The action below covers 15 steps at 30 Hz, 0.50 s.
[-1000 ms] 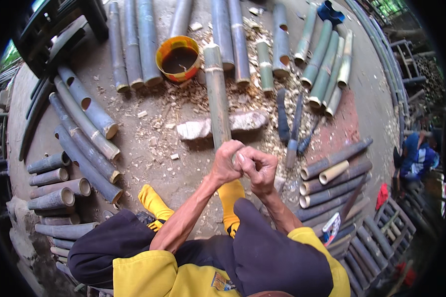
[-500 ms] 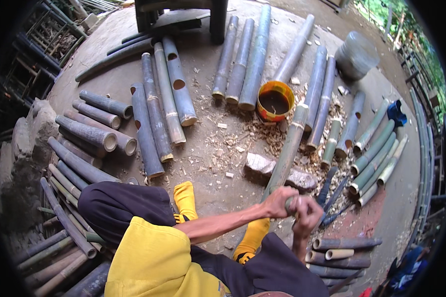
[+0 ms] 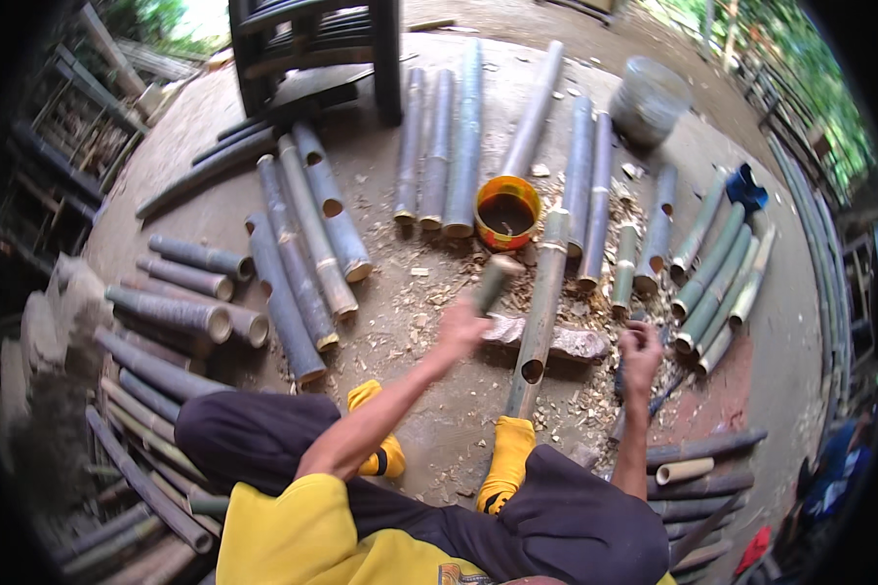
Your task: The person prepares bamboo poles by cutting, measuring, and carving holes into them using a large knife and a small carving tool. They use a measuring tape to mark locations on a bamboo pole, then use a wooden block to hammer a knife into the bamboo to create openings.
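My left hand (image 3: pixel 461 329) grips a short, thick bamboo piece (image 3: pixel 496 282), held tilted up above the wood chips. My right hand (image 3: pixel 640 353) is closed over some dark tools (image 3: pixel 665 375) on the ground; what its fingers hold, if anything, I cannot make out. Between my hands lies a long bamboo tube (image 3: pixel 541 314), propped across a pale stone block (image 3: pixel 585 341). A dark round hole shows near its lower end, which touches my foot in a yellow sock (image 3: pixel 509 458). At its far end stands a yellow and red tub (image 3: pixel 506 232) with dark liquid inside.
Bamboo tubes (image 3: pixel 466 146) lie in rows at the back, others (image 3: pixel 180 317) at the left, green ones (image 3: pixel 717 292) at the right. Several short tubes (image 3: pixel 707 453) are stacked near my right knee. A clear container (image 3: pixel 651 100) and a dark wooden chair (image 3: pixel 312 49) stand farther back.
My hands have come apart. The left moved left and forward with the short bamboo piece; the right moved forward to the dark tools. The tube's hole is now visible, and the view has shifted.
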Each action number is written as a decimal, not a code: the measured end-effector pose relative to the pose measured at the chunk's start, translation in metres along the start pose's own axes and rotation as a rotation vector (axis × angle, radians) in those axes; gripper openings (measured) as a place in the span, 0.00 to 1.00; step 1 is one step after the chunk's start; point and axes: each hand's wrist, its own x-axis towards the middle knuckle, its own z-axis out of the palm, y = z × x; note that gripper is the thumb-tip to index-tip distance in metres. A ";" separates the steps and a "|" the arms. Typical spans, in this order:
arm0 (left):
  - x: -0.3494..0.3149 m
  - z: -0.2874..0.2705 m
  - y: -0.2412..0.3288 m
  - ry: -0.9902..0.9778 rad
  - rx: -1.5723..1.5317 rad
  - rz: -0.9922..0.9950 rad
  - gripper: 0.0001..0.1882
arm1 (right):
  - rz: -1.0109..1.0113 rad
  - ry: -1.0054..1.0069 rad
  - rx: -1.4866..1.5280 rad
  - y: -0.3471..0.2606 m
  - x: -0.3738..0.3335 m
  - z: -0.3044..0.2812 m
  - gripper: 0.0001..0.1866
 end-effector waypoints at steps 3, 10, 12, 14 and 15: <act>0.023 -0.049 -0.070 0.426 0.671 -0.073 0.35 | -0.103 -0.211 -0.202 0.044 0.017 0.041 0.14; 0.034 -0.068 -0.048 0.427 0.394 0.018 0.21 | -0.205 -0.269 -0.353 0.070 0.116 0.139 0.18; 0.040 -0.058 -0.042 0.356 0.316 0.035 0.18 | -0.176 -0.204 -0.501 0.074 0.136 0.152 0.21; 0.045 -0.054 -0.051 0.343 0.203 0.085 0.14 | -0.012 -0.196 -0.486 0.078 0.148 0.162 0.34; 0.052 -0.050 -0.053 0.324 0.199 0.124 0.13 | -0.012 -0.184 -0.476 0.084 0.157 0.160 0.38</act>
